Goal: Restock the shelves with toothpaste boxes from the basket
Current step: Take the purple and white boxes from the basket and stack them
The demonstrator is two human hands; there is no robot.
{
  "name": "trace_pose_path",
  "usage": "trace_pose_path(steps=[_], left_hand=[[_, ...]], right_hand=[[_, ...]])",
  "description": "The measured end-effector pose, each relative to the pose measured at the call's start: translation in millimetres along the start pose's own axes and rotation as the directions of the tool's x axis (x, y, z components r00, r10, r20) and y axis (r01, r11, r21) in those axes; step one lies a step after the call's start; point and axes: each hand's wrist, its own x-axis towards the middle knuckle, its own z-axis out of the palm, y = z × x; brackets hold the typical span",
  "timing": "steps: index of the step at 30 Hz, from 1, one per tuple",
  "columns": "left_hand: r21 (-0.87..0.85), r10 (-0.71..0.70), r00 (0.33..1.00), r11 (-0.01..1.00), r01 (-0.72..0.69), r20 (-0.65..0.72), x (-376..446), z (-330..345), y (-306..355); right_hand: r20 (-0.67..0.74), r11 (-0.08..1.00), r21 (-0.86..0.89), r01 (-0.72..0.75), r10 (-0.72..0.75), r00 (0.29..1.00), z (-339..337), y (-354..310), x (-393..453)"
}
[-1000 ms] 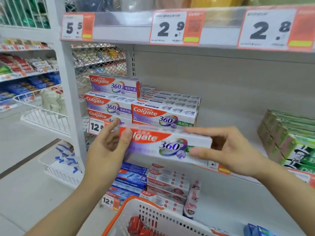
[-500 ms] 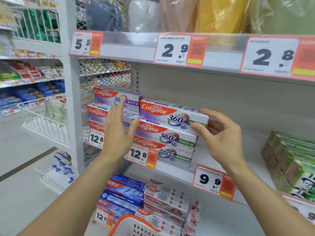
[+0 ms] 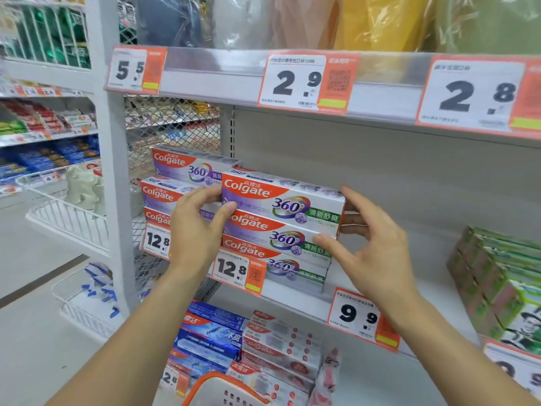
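A white and purple Colgate 360 toothpaste box (image 3: pixel 281 200) lies on top of a stack of two like boxes (image 3: pixel 278 244) on the middle shelf (image 3: pixel 295 297). My left hand (image 3: pixel 196 230) pinches the box's left end, thumb on its front face. My right hand (image 3: pixel 371 238) is at the right end with fairly straight fingers touching the end, its thumb lower, by the box beneath. The orange rim of the white basket (image 3: pixel 216 379) shows at the bottom edge; its contents are hidden.
More Colgate boxes (image 3: pixel 175 177) are stacked to the left against a mesh divider. Green boxes (image 3: pixel 497 273) fill the shelf's right side, with bare shelf between. Blue and red toothpaste boxes (image 3: pixel 234 341) lie on the lower shelf. Wire baskets (image 3: pixel 70 218) hang from the left upright.
Both hands carried the box from in front of the shelf up onto the stack. It now rests level there, and my right thumb has slid off its front.
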Motion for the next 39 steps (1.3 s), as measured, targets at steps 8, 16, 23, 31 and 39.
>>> trace_pose_path(steps=[8,16,23,31,39], left_hand=[[0.052,-0.002,1.000,0.999,0.002,-0.001,-5.3,-0.7,-5.7],[0.096,-0.053,0.998,0.994,0.051,0.022,-3.3,-3.2,-7.2],[0.124,-0.058,0.998,0.991,0.057,0.004,-2.3,-4.8,-2.8],[0.125,0.078,0.994,0.990,-0.067,-0.079,-18.0,-19.0,11.9],[0.459,-0.328,0.652,0.888,-0.035,0.684,-137.7,-45.6,-50.7]], right_hand=[[-0.027,0.994,0.108,-0.009,0.012,1.000,0.6,-1.4,-5.5],[-0.056,0.990,0.138,-0.011,0.019,0.998,3.3,-1.4,-9.0],[-0.026,0.982,0.181,-0.054,0.059,0.998,4.6,-2.0,-12.1],[-0.279,0.973,0.023,0.228,-0.213,0.937,-6.0,-31.0,-24.0],[0.608,0.983,0.124,-0.133,0.031,0.794,90.4,-3.2,-150.3]])
